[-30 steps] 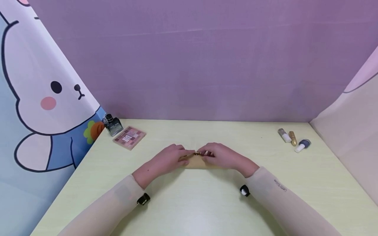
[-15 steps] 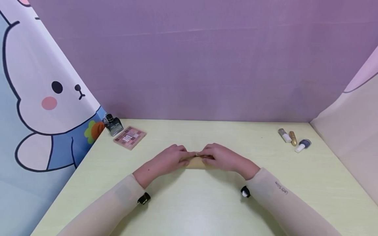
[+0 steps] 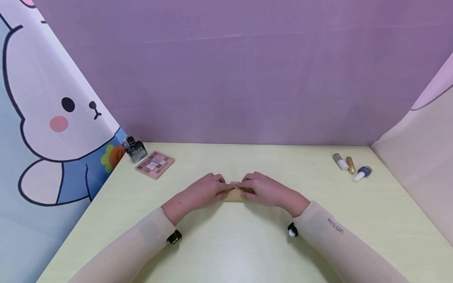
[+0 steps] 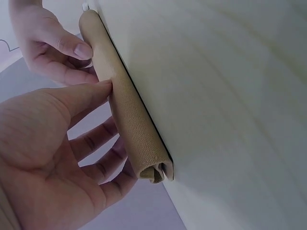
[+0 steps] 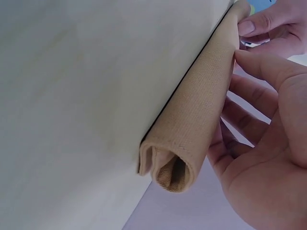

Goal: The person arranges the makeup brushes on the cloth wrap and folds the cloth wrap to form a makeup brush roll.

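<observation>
Here, tan cloth roll (image 3: 234,194) on the table (image 3: 247,243), pinched between left hand (image 3: 199,192) and right hand (image 3: 269,190) grips.

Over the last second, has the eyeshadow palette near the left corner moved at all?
No. The eyeshadow palette lies in the same spot beside the dark perfume bottle, near the table's far left corner, away from both hands.

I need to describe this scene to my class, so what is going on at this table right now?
A person has both hands on a tan fabric pouch lying in the middle of a pale green table. The left hand and right hand meet at its top edge, pinching it. The wrist views show the fabric rolled or folded over. An eyeshadow palette and a dark bottle lie far left, three small bottles far right.
</observation>
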The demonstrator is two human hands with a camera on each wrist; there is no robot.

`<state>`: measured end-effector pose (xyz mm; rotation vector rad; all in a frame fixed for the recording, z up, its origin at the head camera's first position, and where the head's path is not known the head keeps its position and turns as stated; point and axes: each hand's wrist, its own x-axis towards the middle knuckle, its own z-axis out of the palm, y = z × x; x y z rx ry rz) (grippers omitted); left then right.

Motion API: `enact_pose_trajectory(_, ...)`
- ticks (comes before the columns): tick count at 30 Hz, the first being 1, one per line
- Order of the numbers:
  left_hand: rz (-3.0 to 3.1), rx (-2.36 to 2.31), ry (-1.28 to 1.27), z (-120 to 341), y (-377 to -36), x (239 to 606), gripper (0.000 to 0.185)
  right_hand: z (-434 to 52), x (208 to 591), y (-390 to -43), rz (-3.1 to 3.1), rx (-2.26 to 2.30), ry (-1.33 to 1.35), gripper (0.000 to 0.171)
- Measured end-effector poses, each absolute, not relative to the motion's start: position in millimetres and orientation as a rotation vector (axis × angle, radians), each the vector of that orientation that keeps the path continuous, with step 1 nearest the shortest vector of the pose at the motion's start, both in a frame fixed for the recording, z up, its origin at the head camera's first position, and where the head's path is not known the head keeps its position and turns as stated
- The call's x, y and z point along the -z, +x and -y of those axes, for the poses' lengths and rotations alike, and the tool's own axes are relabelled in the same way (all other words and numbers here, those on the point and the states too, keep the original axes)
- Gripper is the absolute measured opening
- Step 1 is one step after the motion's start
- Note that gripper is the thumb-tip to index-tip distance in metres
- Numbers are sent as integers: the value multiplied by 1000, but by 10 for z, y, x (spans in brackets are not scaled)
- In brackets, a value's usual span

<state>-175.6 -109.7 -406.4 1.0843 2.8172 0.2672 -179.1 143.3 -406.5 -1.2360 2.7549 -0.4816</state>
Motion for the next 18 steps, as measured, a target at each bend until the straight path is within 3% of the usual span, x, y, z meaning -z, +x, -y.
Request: enact_pose_trajectory(18, -2790, -282, 1053, 1070, -1793, 4052, 44, -1390, 4076, -1809, -2736, 496, -1155, 44)
